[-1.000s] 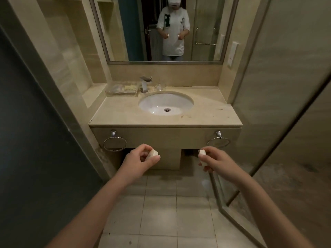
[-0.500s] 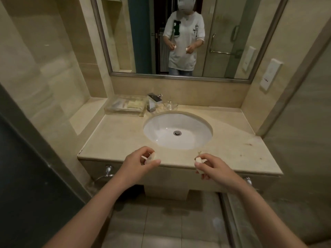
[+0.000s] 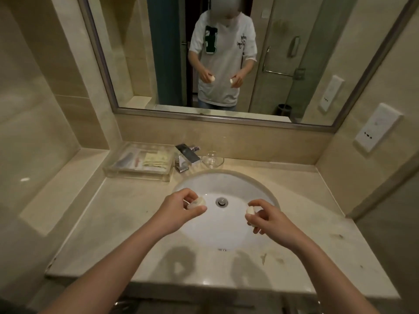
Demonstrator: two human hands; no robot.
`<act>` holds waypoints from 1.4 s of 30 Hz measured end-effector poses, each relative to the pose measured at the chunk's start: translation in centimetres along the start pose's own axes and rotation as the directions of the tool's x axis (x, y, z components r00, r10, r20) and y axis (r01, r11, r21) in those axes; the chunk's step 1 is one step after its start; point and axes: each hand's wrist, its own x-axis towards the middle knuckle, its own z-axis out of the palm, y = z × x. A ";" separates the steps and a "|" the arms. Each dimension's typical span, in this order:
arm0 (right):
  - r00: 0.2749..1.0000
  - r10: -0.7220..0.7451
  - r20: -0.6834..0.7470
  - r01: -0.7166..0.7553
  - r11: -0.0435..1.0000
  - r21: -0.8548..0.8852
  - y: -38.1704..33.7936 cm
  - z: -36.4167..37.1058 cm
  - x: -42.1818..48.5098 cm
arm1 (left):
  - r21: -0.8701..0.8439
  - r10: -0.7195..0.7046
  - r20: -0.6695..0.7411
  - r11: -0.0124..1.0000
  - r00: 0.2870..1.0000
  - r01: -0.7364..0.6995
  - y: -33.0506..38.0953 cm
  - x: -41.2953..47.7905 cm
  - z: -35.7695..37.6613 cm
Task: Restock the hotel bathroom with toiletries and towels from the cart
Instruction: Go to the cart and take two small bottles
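Tray point(image 3: 138, 175) left of faucet point(image 3: 186, 157); dish point(image 3: 212, 160) right, behind sink point(image 3: 256, 189).

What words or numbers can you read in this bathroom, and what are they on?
No text can be quoted here.
Shirt in the mirror: a green block shape, maybe a letter, and dark script, both too blurred to read.
Packets in the clear tray: print too small to read.
Wall plate: only dark dots, no words.

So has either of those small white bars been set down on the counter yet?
No, the left hand pinches one small white bar and the right hand pinches the other bar, both above the sink.
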 end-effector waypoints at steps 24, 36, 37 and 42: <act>0.971 -0.191 0.147 0.236 0.880 -0.413 6.0 -3.4 40.3 | 0.118 -0.225 -0.373 0.951 0.900 0.286 -7.3 32.2 13.8; 0.937 -0.249 0.245 0.347 0.753 -0.559 5.6 -1.4 44.7 | 0.542 -0.123 -0.290 0.796 0.949 0.269 -9.8 36.5 11.8; 0.935 -0.242 0.258 0.351 0.737 -0.578 5.6 -1.2 44.9 | 0.540 -0.133 -0.288 0.795 0.948 0.275 -9.9 36.6 11.7; 0.932 -0.213 0.294 0.357 0.685 -0.635 5.2 -0.4 45.6 | 0.514 -0.150 -0.306 0.805 0.940 0.296 -10.4 36.7 12.0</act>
